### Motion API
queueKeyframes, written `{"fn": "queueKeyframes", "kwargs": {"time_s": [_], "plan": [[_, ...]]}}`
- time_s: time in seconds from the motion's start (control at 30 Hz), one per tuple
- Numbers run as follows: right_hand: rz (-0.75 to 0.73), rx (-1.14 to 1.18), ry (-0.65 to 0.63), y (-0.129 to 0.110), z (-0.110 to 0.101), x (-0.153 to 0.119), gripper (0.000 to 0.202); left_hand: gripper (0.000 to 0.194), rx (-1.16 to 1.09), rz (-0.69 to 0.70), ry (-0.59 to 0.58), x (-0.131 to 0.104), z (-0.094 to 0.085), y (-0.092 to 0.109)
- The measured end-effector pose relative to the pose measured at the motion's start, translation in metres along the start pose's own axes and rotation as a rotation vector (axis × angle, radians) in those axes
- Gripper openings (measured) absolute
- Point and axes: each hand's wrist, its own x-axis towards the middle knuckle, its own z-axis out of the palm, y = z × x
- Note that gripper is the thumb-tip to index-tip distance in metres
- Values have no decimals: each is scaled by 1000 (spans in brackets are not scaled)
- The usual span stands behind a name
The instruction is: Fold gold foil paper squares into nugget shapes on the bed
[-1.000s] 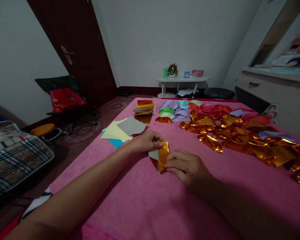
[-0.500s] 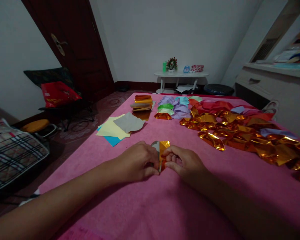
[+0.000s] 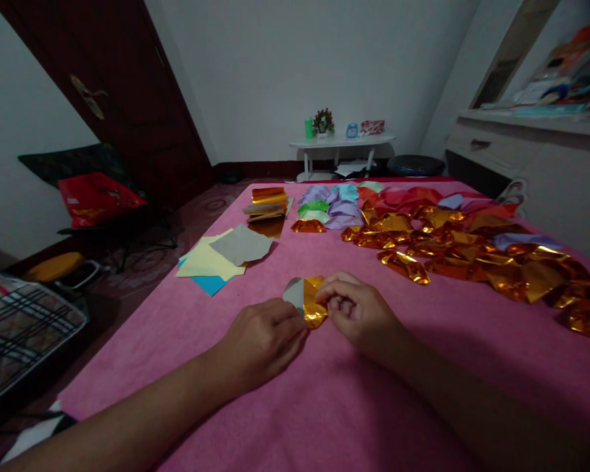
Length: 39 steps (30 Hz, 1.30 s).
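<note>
A part-folded sheet of gold foil paper [image 3: 314,303] lies on the pink cloth in front of me, grey backing on its left half and shiny gold on its right. My left hand [image 3: 268,334] is closed at its lower left edge, fingers together and pressing it down. At the right edge, my right hand [image 3: 356,305] has its fingers curled and the thumb and forefinger pinching the gold side. The fingertips partly hide both edges.
Beyond the hands lie yellow, grey and blue sheets [image 3: 211,255] and a stack of gold foil papers [image 3: 268,210]. Many folded gold foil pieces [image 3: 452,246] cover the right side, with purple and green folded pieces [image 3: 319,206] behind. A white side table [image 3: 341,141] stands by the wall.
My left hand has shifted down and left, its fingers flatter on the paper. More of the paper's gold face shows between the hands. The view has turned slightly right.
</note>
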Motion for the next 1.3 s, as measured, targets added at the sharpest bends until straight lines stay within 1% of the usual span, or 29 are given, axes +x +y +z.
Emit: {"fn": "queueKeyframes", "kwargs": {"time_s": [0.1,0.2,0.3,0.4,0.53,0.67,0.77,0.9,1.03,1.1,1.17,1.23,1.3], "plan": [[41,97,37,1,-1,0,25,18,-229,-196,36,1,-2,-6],[30,132,25,-1,-1,0,27,19,-418,-368,38,1,-5,-13],[7,141,11,-4,-1,0,24,21,-531,-454,36,1,-5,-17],[24,155,16,-6,-2,0,17,22,-594,-499,32,2,-6,-17],[45,150,18,-6,-2,1,11,20,-624,-502,22,3,-7,-16],[47,142,18,-4,-2,1,10,19,-615,-493,12,3,-7,-16],[29,113,22,-2,-1,0,13,20,-605,-474,25,3,-8,-14],[9,8,41,2,0,-1,21,26,-578,-433,13,1,-9,-10],[48,-24,25,2,1,-2,18,27,-563,-457,20,-1,-7,-11],[62,-27,-9,-1,1,-3,15,22,-518,-431,28,0,-6,-13],[40,-46,-81,-7,-1,-5,20,18,-471,-374,19,1,-6,-14],[-27,-94,-163,-13,-4,-6,33,18,-446,-318,5,3,-7,-14],[-128,-154,-225,-18,-8,-7,38,20,-436,-275,-5,4,-8,-14]]}}
